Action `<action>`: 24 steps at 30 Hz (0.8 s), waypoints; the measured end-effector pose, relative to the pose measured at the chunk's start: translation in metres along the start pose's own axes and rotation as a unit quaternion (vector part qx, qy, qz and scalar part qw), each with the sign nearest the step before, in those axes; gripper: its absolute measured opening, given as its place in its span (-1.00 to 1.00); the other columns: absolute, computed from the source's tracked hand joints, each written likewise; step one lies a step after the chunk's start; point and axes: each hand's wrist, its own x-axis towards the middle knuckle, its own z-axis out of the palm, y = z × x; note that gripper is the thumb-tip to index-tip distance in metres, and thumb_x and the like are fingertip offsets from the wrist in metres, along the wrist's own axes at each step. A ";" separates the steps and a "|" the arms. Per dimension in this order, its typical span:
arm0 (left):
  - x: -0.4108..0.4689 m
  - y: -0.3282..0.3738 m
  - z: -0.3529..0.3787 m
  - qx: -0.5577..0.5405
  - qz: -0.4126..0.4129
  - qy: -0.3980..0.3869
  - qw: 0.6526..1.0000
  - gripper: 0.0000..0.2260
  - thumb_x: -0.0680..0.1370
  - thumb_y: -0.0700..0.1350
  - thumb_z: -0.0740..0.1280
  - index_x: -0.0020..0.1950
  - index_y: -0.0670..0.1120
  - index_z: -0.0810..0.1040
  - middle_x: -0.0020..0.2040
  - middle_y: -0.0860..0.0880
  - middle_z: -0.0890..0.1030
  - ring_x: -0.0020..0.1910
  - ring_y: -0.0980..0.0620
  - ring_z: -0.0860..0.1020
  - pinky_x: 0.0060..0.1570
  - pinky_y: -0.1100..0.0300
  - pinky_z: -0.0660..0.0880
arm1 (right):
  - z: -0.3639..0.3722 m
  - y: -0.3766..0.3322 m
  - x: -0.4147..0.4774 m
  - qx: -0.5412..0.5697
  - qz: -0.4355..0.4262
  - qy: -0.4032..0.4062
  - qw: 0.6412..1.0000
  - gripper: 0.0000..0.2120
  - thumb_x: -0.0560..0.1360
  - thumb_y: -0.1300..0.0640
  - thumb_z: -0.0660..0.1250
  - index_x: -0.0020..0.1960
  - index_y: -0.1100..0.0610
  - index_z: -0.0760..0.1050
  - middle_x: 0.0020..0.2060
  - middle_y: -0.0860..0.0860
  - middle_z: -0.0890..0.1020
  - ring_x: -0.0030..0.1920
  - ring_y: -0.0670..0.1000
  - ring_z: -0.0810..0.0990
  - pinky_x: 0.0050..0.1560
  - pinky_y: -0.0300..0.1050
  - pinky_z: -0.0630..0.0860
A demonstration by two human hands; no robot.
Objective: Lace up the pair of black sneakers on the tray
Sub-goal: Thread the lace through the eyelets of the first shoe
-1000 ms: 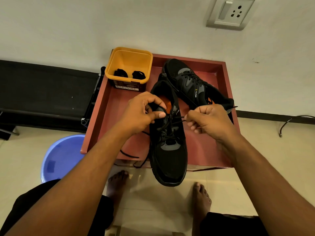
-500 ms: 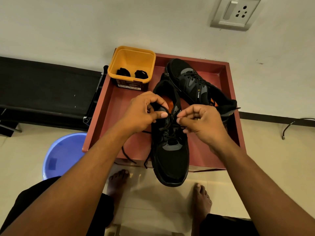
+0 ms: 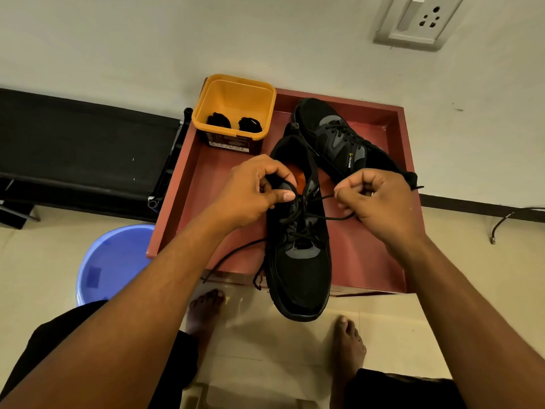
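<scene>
Well, near sneaker (image 3: 299, 261) sits w/ toe past the front edge of the tray (image 3: 368, 261); light, soft upper, prob. best steadied at the eyelets. Its lace (image 3: 333, 217) looks thin & limp: grip near the tip. Left hand (image 3: 250, 193) pinches lace by the tongue; right hand (image 3: 380, 202) holds the free end in curled fingers, twd the right edge. Tip & top eyelets hidden under fingers.

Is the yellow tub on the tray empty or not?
Not empty: the yellow tub holds two small black bundles on its floor; what they are, cannot tell.
</scene>
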 end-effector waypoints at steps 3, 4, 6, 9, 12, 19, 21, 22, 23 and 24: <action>0.001 0.000 0.000 0.005 0.003 -0.002 1.000 -0.83 0.46 -0.22 0.57 -0.01 -0.04 0.67 0.02 0.02 0.60 -0.23 -0.18 0.56 -0.17 -0.13 0.63 | 0.017 -0.006 -0.011 0.009 -0.024 -0.083 0.996 -0.89 0.47 0.27 0.54 -0.06 0.08 0.70 -0.24 -0.01 0.72 -0.21 -0.03 0.70 -0.14 -0.14 0.65; 0.001 0.000 0.000 0.005 0.005 -0.003 1.000 -0.83 0.46 -0.21 0.57 -0.01 -0.04 0.67 0.02 0.02 0.60 -0.24 -0.18 0.55 -0.18 -0.13 0.63 | 0.019 -0.007 -0.013 0.005 -0.035 -0.088 0.995 -0.90 0.47 0.27 0.55 -0.08 0.10 0.71 -0.27 -0.01 0.71 -0.25 -0.04 0.68 -0.19 -0.16 0.64; 0.000 0.000 0.000 0.002 0.003 -0.004 1.000 -0.83 0.47 -0.21 0.57 0.00 -0.04 0.67 0.03 0.01 0.60 -0.26 -0.13 0.55 -0.17 -0.11 0.64 | 0.012 -0.005 -0.008 0.001 -0.037 -0.056 0.998 -0.91 0.48 0.29 0.53 -0.12 0.12 0.71 -0.30 0.01 0.70 -0.29 -0.02 0.67 -0.22 -0.10 0.65; 0.000 -0.001 -0.001 0.000 0.002 -0.005 1.000 -0.83 0.47 -0.22 0.56 0.00 -0.04 0.67 0.04 -0.02 0.60 -0.25 -0.12 0.54 -0.17 -0.11 0.64 | -0.001 -0.001 0.000 -0.013 -0.035 -0.005 0.999 -0.90 0.47 0.28 0.49 -0.12 0.10 0.70 -0.27 0.02 0.71 -0.23 0.00 0.68 -0.13 -0.12 0.64; 0.001 -0.001 0.000 0.004 0.008 -0.004 1.000 -0.83 0.46 -0.22 0.56 0.00 -0.04 0.67 0.04 -0.04 0.60 -0.22 -0.19 0.54 -0.16 -0.13 0.62 | 0.010 -0.004 -0.009 0.002 -0.044 -0.084 0.995 -0.88 0.49 0.31 0.51 -0.03 0.12 0.71 -0.21 0.01 0.72 -0.20 -0.11 0.69 -0.15 -0.30 0.59; 0.001 -0.003 -0.001 -0.001 0.008 -0.004 1.000 -0.84 0.47 -0.22 0.56 -0.01 -0.03 0.67 0.03 -0.03 0.60 -0.23 -0.20 0.54 -0.17 -0.14 0.63 | -0.005 -0.001 0.000 -0.023 -0.058 -0.016 0.998 -0.89 0.48 0.30 0.49 -0.10 0.11 0.73 -0.30 -0.06 0.68 -0.28 -0.17 0.61 -0.20 -0.38 0.49; 0.001 -0.003 -0.001 0.004 0.010 -0.006 1.000 -0.84 0.47 -0.21 0.56 -0.01 -0.03 0.67 0.03 -0.03 0.60 -0.23 -0.20 0.54 -0.17 -0.15 0.63 | 0.005 -0.003 -0.005 -0.008 -0.049 -0.071 0.996 -0.89 0.48 0.31 0.52 -0.05 0.13 0.71 -0.26 0.00 0.71 -0.24 -0.11 0.66 -0.16 -0.36 0.54; 0.001 -0.003 -0.001 0.005 0.011 -0.006 1.000 -0.84 0.47 -0.21 0.56 -0.01 -0.03 0.67 0.03 -0.04 0.60 -0.23 -0.19 0.54 -0.17 -0.15 0.63 | 0.011 -0.005 -0.008 -0.008 -0.055 -0.089 0.995 -0.90 0.47 0.31 0.53 -0.06 0.14 0.71 -0.25 0.03 0.71 -0.23 -0.06 0.67 -0.16 -0.32 0.57; 0.001 -0.003 -0.001 0.003 0.011 -0.007 1.000 -0.84 0.47 -0.21 0.56 -0.01 -0.03 0.68 0.03 -0.04 0.60 -0.24 -0.19 0.54 -0.17 -0.14 0.63 | 0.014 -0.005 -0.010 -0.011 -0.062 -0.092 0.994 -0.91 0.47 0.31 0.54 -0.07 0.15 0.72 -0.26 0.05 0.71 -0.24 -0.03 0.67 -0.18 -0.29 0.58; 0.001 -0.003 -0.001 0.001 0.010 -0.007 1.000 -0.83 0.47 -0.21 0.56 -0.01 -0.03 0.68 0.03 -0.04 0.60 -0.24 -0.18 0.53 -0.18 -0.13 0.63 | 0.013 -0.005 -0.008 -0.014 -0.063 -0.082 0.995 -0.91 0.47 0.31 0.54 -0.10 0.15 0.72 -0.27 0.04 0.71 -0.27 -0.05 0.65 -0.19 -0.28 0.57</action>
